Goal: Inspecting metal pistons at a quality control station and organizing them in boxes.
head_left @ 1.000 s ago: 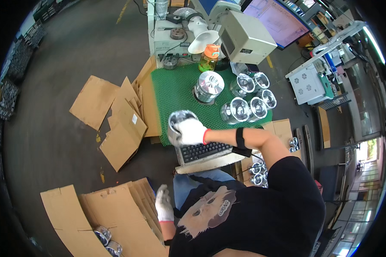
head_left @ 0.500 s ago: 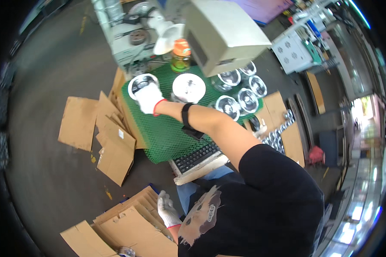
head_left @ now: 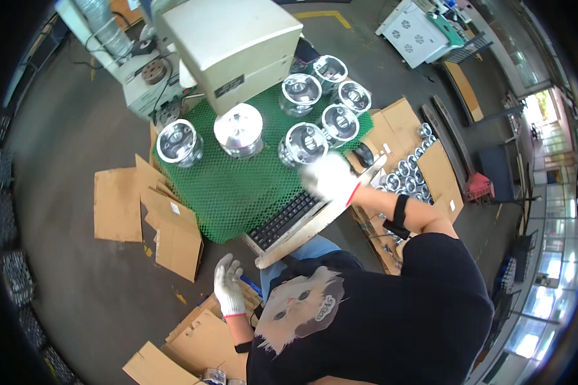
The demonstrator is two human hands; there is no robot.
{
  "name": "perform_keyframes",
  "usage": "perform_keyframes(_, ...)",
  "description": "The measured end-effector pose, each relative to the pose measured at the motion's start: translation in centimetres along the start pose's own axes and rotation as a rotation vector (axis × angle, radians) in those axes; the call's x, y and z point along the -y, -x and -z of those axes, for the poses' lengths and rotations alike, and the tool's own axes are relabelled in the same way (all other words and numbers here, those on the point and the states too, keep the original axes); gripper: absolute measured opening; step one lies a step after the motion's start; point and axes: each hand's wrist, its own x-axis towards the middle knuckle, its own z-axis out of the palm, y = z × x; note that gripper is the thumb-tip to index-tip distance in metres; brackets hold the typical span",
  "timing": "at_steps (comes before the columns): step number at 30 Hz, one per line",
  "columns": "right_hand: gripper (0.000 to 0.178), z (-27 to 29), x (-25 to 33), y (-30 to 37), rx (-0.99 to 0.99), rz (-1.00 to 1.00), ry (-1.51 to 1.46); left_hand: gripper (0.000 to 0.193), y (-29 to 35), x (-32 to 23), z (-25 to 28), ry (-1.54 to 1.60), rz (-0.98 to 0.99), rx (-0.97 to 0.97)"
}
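My right hand [head_left: 329,178], in a white glove with a red cuff, is over the keyboard's right end, close to the nearest silver piston [head_left: 305,144]; motion smears its fingers. My left hand [head_left: 228,285], gloved the same way, hovers above an open cardboard box [head_left: 202,333], with fingers apart and nothing in them. On the green mesh mat [head_left: 218,199], one piston [head_left: 239,127] stands with its flat face up. Left of it, another piston [head_left: 178,142] has its hollow side up. Several more hollow-side-up pistons [head_left: 300,94] are grouped at the right.
A beige boxy machine [head_left: 237,45] stands behind the mat. Along the near edge lie a black keyboard [head_left: 286,221] and, to the right, a mouse [head_left: 364,154]. A carton of small pistons [head_left: 404,176] is at the right; folded cardboard [head_left: 173,218] lies at the left.
My right hand has left the leftmost piston and swung right and nearer, to the keyboard's right end. My left hand has risen slightly. The whole view has shifted.
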Motion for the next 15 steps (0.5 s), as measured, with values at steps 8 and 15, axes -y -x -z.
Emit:
perform_keyframes(8, 0.048, -3.8, -1.3, -5.8, -0.011, -0.732, -0.194, 0.042, 2.7, 0.0, 0.1, -0.008, -0.055, 0.068)
perform_keyframes(15, 0.035, -2.8, 12.6, -0.4, 0.294, -0.257, -0.202, 0.042, 9.3, 4.0, 8.0, 0.113, -0.032, -0.29)
